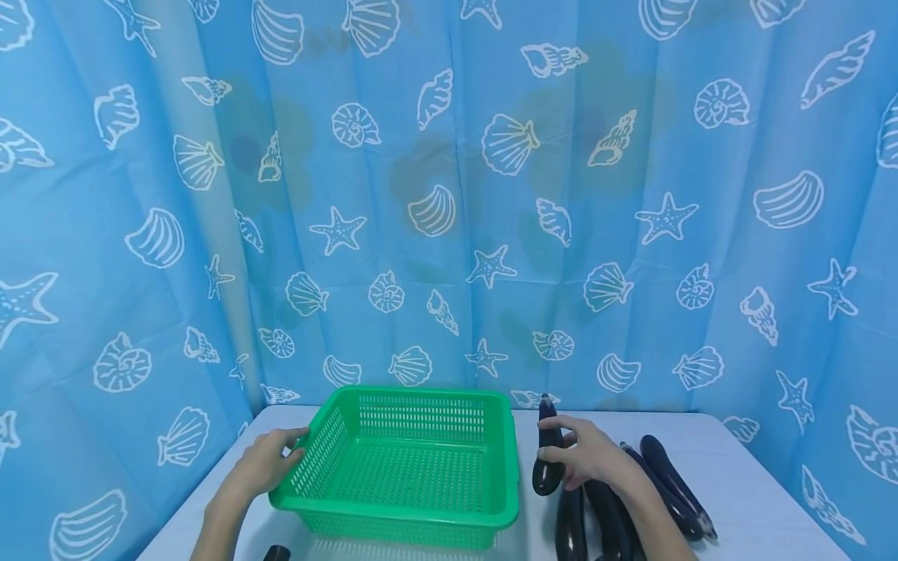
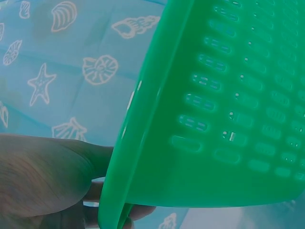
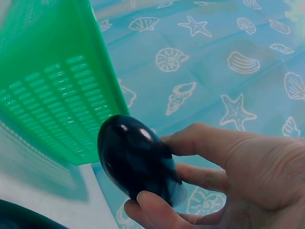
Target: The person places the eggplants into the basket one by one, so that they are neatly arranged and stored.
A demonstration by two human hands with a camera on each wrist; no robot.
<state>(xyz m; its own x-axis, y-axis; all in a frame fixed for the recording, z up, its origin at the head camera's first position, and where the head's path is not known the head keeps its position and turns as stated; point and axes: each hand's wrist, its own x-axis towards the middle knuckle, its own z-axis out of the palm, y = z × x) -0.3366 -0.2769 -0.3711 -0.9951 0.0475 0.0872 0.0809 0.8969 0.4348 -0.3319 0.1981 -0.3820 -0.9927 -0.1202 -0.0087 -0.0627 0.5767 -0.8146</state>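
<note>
A green plastic basket [image 1: 414,518] with slotted walls stands on the white table, nothing lying in it. At its left side my left hand [image 1: 270,461] grips the rim; in the left wrist view, fingertips [image 2: 142,211] show beneath the rim [image 2: 125,157]. Just beyond the basket's right wall, my right hand [image 1: 585,452] holds a dark, glossy eggplant [image 1: 547,471] upright, stem end up. Thumb and fingers pinch it from the side, and its rounded end [image 3: 136,157] faces the camera in the right wrist view.
Several more eggplants [image 1: 571,530] lie on the table [image 1: 754,499] below and right of my right hand, partly behind the forearm. A small black rounded end [image 1: 277,553] shows at the bottom edge. A blue shell-print curtain [image 1: 449,257] hangs behind the table.
</note>
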